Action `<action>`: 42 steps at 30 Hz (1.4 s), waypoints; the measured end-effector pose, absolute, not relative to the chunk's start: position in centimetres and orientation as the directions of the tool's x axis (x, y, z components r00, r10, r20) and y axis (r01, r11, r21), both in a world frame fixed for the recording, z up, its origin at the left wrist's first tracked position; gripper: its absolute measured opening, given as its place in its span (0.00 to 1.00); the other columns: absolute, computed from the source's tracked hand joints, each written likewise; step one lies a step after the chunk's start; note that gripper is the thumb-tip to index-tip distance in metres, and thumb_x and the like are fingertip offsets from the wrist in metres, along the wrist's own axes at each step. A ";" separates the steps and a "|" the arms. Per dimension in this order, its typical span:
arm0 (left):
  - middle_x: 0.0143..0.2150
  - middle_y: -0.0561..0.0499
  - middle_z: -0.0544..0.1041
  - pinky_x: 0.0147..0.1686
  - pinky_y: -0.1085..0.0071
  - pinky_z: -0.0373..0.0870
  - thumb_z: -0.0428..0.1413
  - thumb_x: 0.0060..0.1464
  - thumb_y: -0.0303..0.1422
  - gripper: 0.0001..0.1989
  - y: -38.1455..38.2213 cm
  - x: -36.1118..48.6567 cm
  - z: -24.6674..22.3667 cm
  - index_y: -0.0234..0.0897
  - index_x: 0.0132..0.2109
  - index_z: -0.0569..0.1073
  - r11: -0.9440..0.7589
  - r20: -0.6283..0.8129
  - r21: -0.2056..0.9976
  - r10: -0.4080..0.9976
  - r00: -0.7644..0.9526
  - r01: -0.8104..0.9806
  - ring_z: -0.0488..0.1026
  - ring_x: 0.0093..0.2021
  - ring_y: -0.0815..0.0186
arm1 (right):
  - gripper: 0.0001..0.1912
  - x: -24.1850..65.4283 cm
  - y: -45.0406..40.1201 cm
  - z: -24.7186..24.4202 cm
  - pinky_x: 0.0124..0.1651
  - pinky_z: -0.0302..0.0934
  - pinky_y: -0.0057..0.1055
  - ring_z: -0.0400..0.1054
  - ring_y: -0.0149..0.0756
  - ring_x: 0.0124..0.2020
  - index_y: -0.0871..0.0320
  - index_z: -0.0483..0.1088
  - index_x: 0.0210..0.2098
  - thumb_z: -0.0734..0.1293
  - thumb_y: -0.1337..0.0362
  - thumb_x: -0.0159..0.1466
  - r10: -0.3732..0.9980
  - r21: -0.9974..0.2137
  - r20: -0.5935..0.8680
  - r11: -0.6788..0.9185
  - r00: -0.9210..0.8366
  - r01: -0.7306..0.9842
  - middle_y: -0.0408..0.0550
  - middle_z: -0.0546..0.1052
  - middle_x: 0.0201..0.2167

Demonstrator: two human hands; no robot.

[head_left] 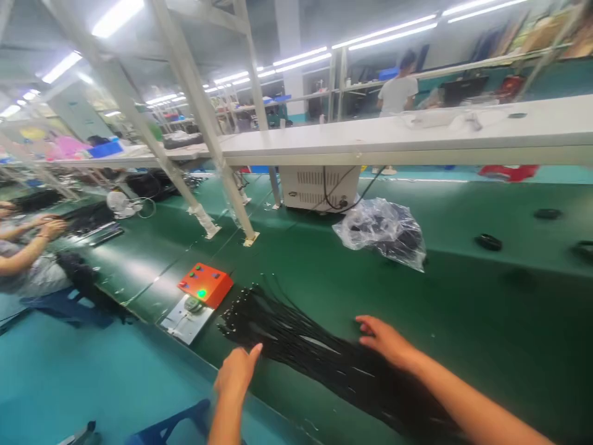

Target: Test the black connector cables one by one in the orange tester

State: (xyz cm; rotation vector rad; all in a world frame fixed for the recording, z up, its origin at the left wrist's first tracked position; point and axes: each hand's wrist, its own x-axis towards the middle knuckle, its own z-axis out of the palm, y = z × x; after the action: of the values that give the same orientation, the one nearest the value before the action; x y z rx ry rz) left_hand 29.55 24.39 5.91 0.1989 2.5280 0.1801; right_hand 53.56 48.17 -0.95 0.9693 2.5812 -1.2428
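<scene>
A long bundle of thin black cables (pixel 301 340) with small shiny tips lies across the green bench. At its near edge is my left hand (pixel 235 374), thumb stretched out and apart, the other fingers partly hidden; nothing shows in its grip. Over the far side of the bundle hovers my right hand (pixel 384 340), fingers extended and apart, holding nothing. Whether either hand touches the cables is hard to tell. Left of the cable tips sits an orange box (pixel 210 284) with buttons and a lit green light, next to a metal plate (pixel 185 321) bearing a small round part.
A clear plastic bag (pixel 382 232) with dark contents lies farther back, near a grey vented machine (pixel 319 188) under a white shelf (pixel 393 139). Small black parts (pixel 488 241) lie at right. Slanted posts (pixel 208 136) rise from the bench. A co-worker (pixel 28 247) sits at left.
</scene>
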 end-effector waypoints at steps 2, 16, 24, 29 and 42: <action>0.44 0.46 0.73 0.39 0.58 0.69 0.51 0.57 0.38 0.14 26.1 29.8 7.3 0.35 0.47 0.70 0.939 -0.461 0.157 0.345 -0.818 0.307 0.72 0.40 0.62 | 0.21 57.6 50.5 -1.0 0.48 0.61 0.34 0.69 0.37 0.44 0.56 0.64 0.52 0.56 0.65 0.60 0.614 -0.617 -0.360 0.408 -0.702 0.673 0.51 0.74 0.43; 0.50 0.45 0.71 0.46 0.52 0.65 0.54 0.55 0.35 0.15 42.6 51.2 2.2 0.36 0.49 0.69 -0.127 -0.258 0.407 0.934 0.247 0.904 0.69 0.48 0.57 | 0.21 81.0 52.4 0.2 0.50 0.55 0.44 0.64 0.49 0.50 0.51 0.72 0.43 0.70 0.59 0.49 0.812 -0.338 -0.389 0.313 -0.435 0.888 0.51 0.74 0.46; 0.49 0.45 0.71 0.43 0.55 0.68 0.53 0.56 0.34 0.15 46.9 51.3 0.6 0.36 0.49 0.69 0.092 -0.214 0.179 0.975 -0.053 0.980 0.70 0.46 0.59 | 0.22 84.6 56.7 -1.0 0.52 0.55 0.45 0.62 0.49 0.53 0.53 0.67 0.49 0.68 0.59 0.54 0.849 -0.301 -0.187 0.429 -0.494 0.852 0.54 0.70 0.51; 0.51 0.45 0.70 0.46 0.53 0.65 0.52 0.57 0.34 0.14 45.6 56.3 0.8 0.36 0.50 0.68 0.119 -0.084 0.087 0.990 -0.112 0.989 0.69 0.48 0.58 | 0.19 86.5 54.1 -0.6 0.57 0.50 0.47 0.61 0.44 0.54 0.55 0.64 0.52 0.59 0.66 0.62 0.839 -0.296 -0.033 0.510 -0.543 0.807 0.54 0.69 0.52; 0.44 0.47 0.73 0.43 0.56 0.66 0.54 0.54 0.31 0.13 43.2 63.0 1.2 0.35 0.48 0.69 0.009 -0.100 0.133 0.995 0.004 0.991 0.70 0.45 0.59 | 0.17 91.8 52.1 -1.4 0.50 0.57 0.43 0.64 0.44 0.48 0.59 0.66 0.49 0.55 0.67 0.63 0.861 -0.281 -0.003 0.487 -0.508 0.827 0.56 0.71 0.47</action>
State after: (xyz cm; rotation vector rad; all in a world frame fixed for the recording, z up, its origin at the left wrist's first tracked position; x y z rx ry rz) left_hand 63.02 43.21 1.23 2.1017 2.1072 0.0353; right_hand 91.79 52.13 -1.39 1.6148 2.8261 -0.4080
